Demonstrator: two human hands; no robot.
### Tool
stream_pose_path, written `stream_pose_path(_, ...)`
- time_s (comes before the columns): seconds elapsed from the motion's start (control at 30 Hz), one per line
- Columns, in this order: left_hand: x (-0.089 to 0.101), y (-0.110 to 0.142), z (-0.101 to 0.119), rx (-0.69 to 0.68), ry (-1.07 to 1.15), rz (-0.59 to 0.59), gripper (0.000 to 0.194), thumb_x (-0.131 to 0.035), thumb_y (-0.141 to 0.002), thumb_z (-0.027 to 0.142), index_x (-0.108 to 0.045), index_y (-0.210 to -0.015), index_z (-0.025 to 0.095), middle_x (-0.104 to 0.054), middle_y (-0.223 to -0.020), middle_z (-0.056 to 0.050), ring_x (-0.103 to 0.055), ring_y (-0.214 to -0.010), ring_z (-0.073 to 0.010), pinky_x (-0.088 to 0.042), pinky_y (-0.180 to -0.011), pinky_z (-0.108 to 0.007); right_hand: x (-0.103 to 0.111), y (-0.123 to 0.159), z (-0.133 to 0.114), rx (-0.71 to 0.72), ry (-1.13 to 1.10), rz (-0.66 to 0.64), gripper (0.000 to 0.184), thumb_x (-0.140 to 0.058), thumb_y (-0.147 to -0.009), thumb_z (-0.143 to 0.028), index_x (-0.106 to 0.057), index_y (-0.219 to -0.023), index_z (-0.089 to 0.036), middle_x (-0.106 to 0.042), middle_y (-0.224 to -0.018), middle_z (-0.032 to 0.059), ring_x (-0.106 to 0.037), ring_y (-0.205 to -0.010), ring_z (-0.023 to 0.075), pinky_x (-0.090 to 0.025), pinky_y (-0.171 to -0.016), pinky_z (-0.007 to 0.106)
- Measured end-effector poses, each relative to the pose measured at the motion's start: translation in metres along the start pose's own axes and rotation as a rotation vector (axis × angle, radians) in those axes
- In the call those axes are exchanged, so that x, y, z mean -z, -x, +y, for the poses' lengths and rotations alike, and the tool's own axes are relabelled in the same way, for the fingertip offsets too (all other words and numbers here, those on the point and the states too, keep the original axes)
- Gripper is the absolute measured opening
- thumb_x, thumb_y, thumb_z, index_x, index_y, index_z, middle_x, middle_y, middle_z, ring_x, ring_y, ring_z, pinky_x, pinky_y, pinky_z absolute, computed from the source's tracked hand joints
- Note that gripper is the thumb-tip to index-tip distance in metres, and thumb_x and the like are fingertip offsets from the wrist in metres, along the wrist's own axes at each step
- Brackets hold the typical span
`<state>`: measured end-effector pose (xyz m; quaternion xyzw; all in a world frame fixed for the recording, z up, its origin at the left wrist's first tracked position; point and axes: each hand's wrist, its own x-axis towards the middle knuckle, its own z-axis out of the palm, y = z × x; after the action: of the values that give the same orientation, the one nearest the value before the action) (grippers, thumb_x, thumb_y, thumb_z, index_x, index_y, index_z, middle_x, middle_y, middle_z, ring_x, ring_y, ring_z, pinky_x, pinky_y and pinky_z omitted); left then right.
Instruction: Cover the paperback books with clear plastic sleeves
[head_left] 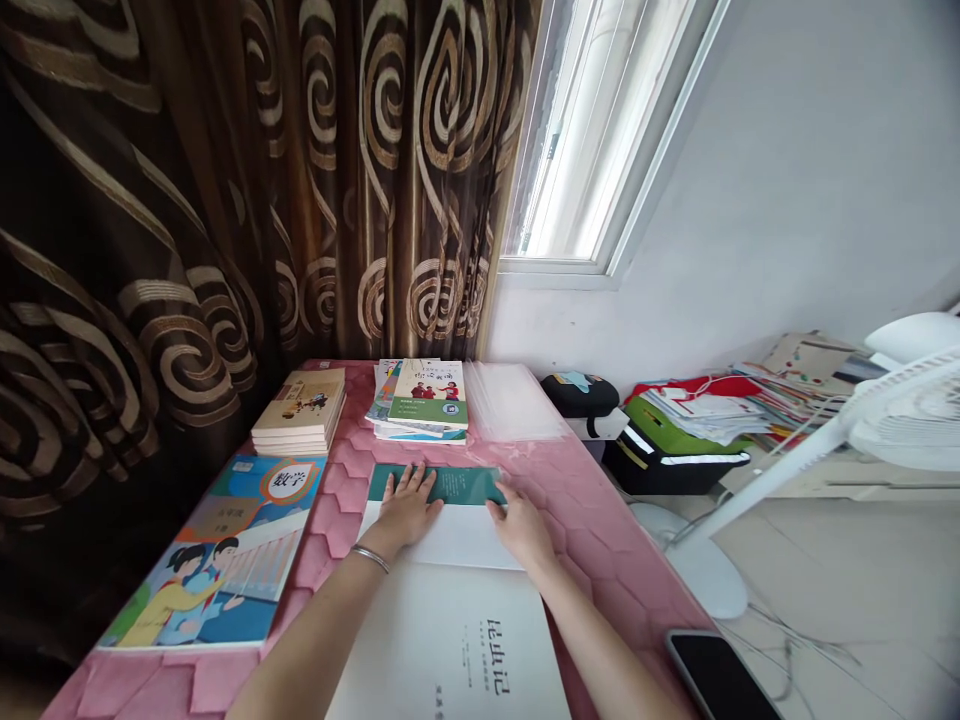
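Observation:
My left hand point(409, 505) lies flat, fingers spread, on the green edge of an open white book cover point(450, 640) on the pink table point(600, 520). A bracelet circles its wrist. My right hand point(521, 520) rests on the same cover a little to the right, fingers stretched along the green flap point(461, 483). The white book shows black printed characters near me.
A maths textbook point(225, 555) lies at the left, with a stack of books point(300, 410) behind it. More books point(424, 400) and clear plastic sleeves point(514, 400) sit at the back. A phone point(716, 675) lies at the right edge. A white fan point(862, 430) and cluttered bags stand to the right.

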<state>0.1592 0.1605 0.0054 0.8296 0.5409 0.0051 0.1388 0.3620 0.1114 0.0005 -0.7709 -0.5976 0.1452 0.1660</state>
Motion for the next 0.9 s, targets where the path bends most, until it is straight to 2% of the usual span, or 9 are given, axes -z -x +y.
stream_pose_path(0.1, -0.003, -0.003, -0.005, 0.008, -0.002, 0.020, 0.063, -0.028, -0.094, 0.047, -0.024, -0.151, 0.020, -0.012, -0.160, -0.003, -0.007, -0.148, -0.0249, -0.003, -0.118, -0.054, 0.007, 0.002, -0.006, 0.022, 0.170, -0.025, 0.048, -0.040, -0.093, -0.031, -0.049, -0.137, -0.016, -0.050, -0.136, 0.0194, -0.058, -0.110, 0.0300, -0.047, -0.083, 0.038)
stream_pose_path(0.23, -0.008, -0.002, -0.006, 0.009, -0.010, 0.053, 0.063, -0.028, -0.093, 0.047, -0.025, -0.151, 0.022, -0.013, -0.160, -0.003, -0.009, -0.148, -0.0246, -0.003, -0.118, -0.053, 0.010, -0.006, -0.032, 0.203, 0.265, -0.060, 0.051, -0.045, -0.090, -0.033, -0.052, -0.135, -0.009, -0.037, -0.148, 0.0208, -0.036, -0.133, 0.0360, -0.034, -0.103, 0.044)
stream_pose_path(0.37, -0.011, -0.002, -0.007, -0.003, -0.035, 0.045, 0.062, -0.029, -0.093, 0.044, -0.024, -0.151, 0.022, -0.014, -0.160, -0.004, -0.007, -0.148, -0.0251, -0.004, -0.118, -0.053, -0.010, -0.020, -0.074, 0.418, 0.089, -0.246, 0.067, -0.030, -0.095, -0.049, -0.033, -0.147, -0.007, -0.026, -0.156, 0.0157, -0.019, -0.144, 0.0309, -0.018, -0.114, 0.043)
stream_pose_path(0.43, -0.011, -0.002, -0.008, -0.015, -0.047, 0.024, 0.063, -0.032, -0.092, 0.042, -0.023, -0.151, 0.020, -0.015, -0.160, -0.005, -0.005, -0.148, -0.0255, -0.003, -0.118, -0.052, -0.023, -0.024, -0.088, 0.444, 0.045, -0.342, 0.072, -0.021, -0.096, -0.054, -0.020, -0.152, -0.008, -0.014, -0.160, 0.0121, -0.006, -0.147, 0.0296, -0.010, -0.116, 0.047)
stream_pose_path(0.5, -0.010, -0.002, -0.008, -0.020, -0.044, 0.020, 0.063, -0.032, -0.092, 0.040, -0.023, -0.151, 0.021, -0.016, -0.160, -0.004, -0.006, -0.148, -0.0254, -0.004, -0.119, -0.051, -0.032, -0.026, -0.093, 0.430, 0.044, -0.376, 0.075, -0.016, -0.096, -0.055, -0.012, -0.152, -0.006, -0.007, -0.160, 0.0123, 0.000, -0.147, 0.0277, -0.004, -0.117, 0.047)
stream_pose_path(0.6, -0.008, -0.002, -0.007, -0.006, -0.021, 0.027, 0.060, -0.029, -0.093, 0.037, -0.023, -0.151, 0.024, -0.016, -0.160, -0.001, -0.009, -0.148, -0.0235, -0.006, -0.119, -0.051, -0.035, -0.028, -0.080, 0.387, 0.092, -0.349, 0.077, -0.015, -0.096, -0.054, -0.013, -0.151, -0.001, -0.006, -0.159, 0.0147, 0.001, -0.147, 0.0254, -0.002, -0.118, 0.042)
stream_pose_path(0.7, -0.005, 0.000, -0.012, 0.017, -0.029, 0.037, 0.059, -0.025, -0.094, 0.037, -0.024, -0.151, 0.022, -0.016, -0.159, 0.000, -0.012, -0.147, -0.0214, -0.008, -0.119, -0.049, -0.026, -0.030, -0.052, 0.331, 0.157, -0.300, 0.077, -0.014, -0.095, -0.054, -0.014, -0.150, 0.000, -0.005, -0.159, 0.0149, 0.001, -0.147, 0.0252, -0.002, -0.118, 0.041)
stream_pose_path(0.8, -0.003, 0.006, -0.029, 0.084, -0.067, 0.070, 0.059, -0.026, -0.094, 0.037, -0.023, -0.151, 0.020, -0.016, -0.159, -0.002, -0.014, -0.147, -0.0219, -0.008, -0.119, -0.051, -0.016, -0.031, -0.023, 0.253, 0.211, -0.248, 0.079, -0.016, -0.095, -0.054, -0.013, -0.150, 0.002, -0.005, -0.159, 0.0168, -0.001, -0.147, 0.0255, -0.003, -0.118, 0.040)
stream_pose_path(0.9, -0.001, 0.013, -0.053, 0.178, -0.115, 0.114, 0.059, -0.026, -0.094, 0.035, -0.024, -0.151, 0.020, -0.020, -0.158, -0.005, -0.018, -0.146, -0.0247, -0.005, -0.117, -0.058, -0.013, -0.033, -0.003, 0.223, 0.233, -0.204, 0.078, -0.015, -0.095, -0.054, -0.013, -0.150, 0.001, -0.005, -0.159, 0.0162, -0.002, -0.147, 0.0245, -0.003, -0.118, 0.041)
